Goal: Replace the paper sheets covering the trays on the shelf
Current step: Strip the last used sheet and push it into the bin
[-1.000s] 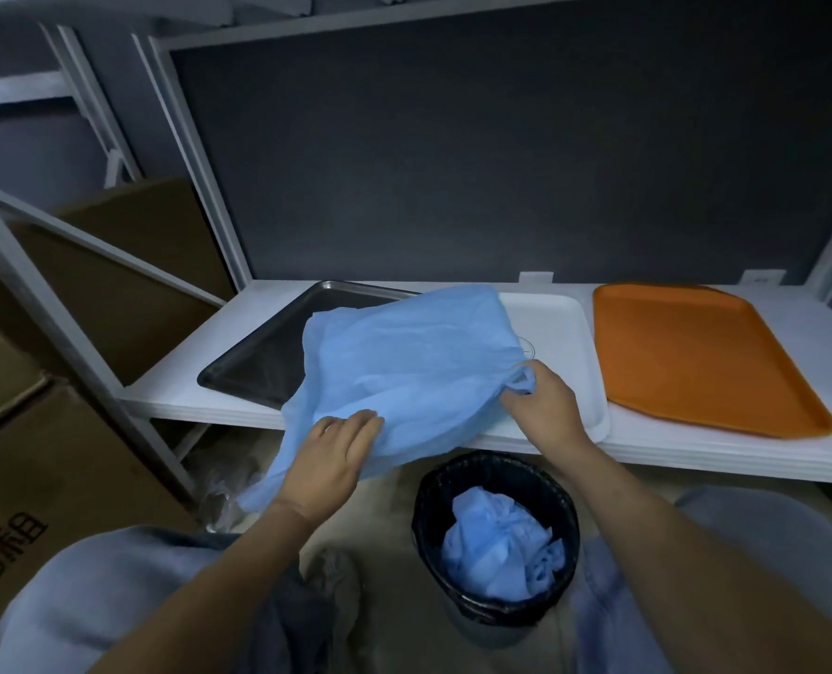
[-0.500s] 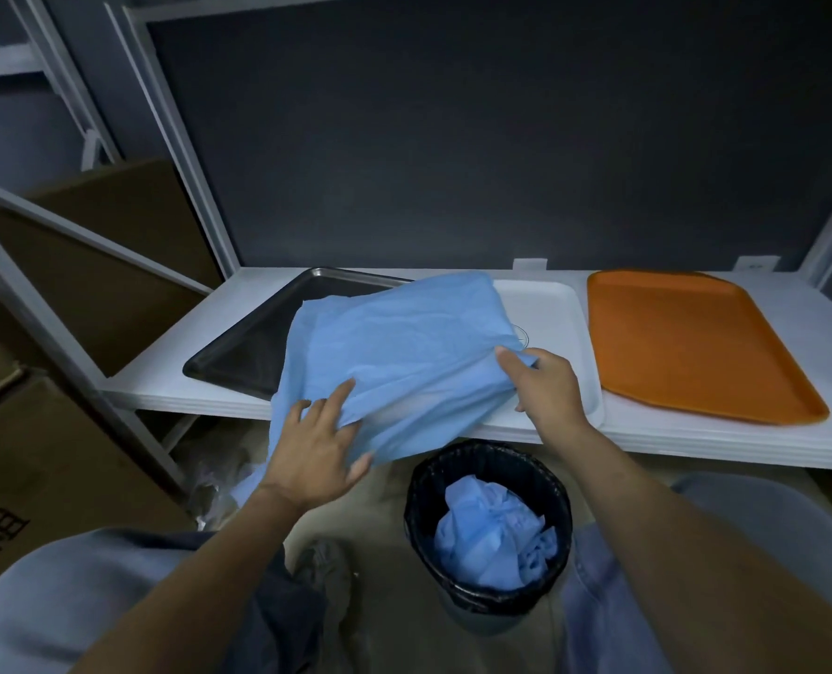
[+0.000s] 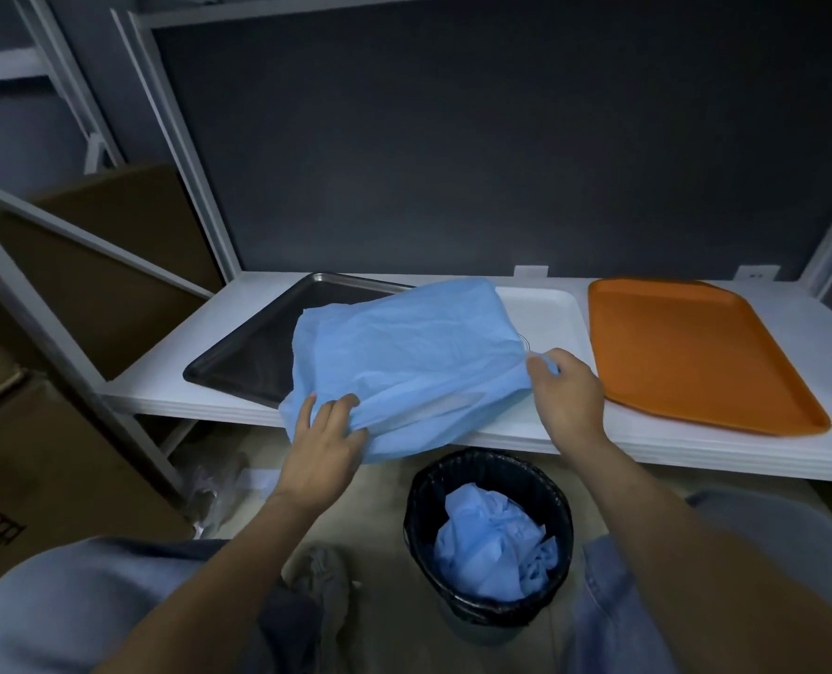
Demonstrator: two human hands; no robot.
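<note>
Three trays lie side by side on the white shelf (image 3: pixel 696 454): a dark metal tray (image 3: pixel 258 347) at the left, a white tray (image 3: pixel 545 318) in the middle, an orange tray (image 3: pixel 686 352) at the right. A folded blue paper sheet (image 3: pixel 404 352) lies over the white tray and part of the dark one, hanging past the shelf's front edge. My left hand (image 3: pixel 324 445) grips its lower left edge, fingers curled into the paper. My right hand (image 3: pixel 567 391) pinches its right corner.
A black bin (image 3: pixel 489 537) stands on the floor below the shelf, with crumpled blue paper (image 3: pixel 492 547) inside. Cardboard boxes (image 3: pixel 30 459) and slanted white frame bars (image 3: pixel 78 235) fill the left side. My knees frame the bin. A dark panel backs the shelf.
My left hand went from resting on the sheet with spread fingers to gripping its lower edge. The sheet shifted slightly on the trays. My right hand kept its hold on the corner.
</note>
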